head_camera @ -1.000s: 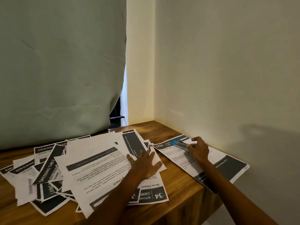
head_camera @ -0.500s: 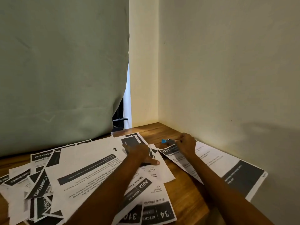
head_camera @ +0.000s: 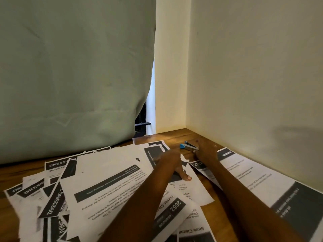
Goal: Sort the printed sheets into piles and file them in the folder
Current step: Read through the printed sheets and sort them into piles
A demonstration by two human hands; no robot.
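Head view, right hand [head_camera: 206, 151] gripping a blue stapler [head_camera: 188, 147] over the wooden table [head_camera: 174, 135], moved off the separate sheet [head_camera: 253, 173] toward the corner, left hand [head_camera: 170, 163] spread flat on scattered printed sheets [head_camera: 108, 180], slid farther back.

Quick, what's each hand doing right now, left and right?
Left hand: open, pressing flat on the scattered printed sheets.
Right hand: holds the small blue stapler over the wooden table.

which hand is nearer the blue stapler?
Right. The right hand grips the blue stapler at its near end. The left hand lies flat on the printed sheets, to the stapler's near left, apart from it.
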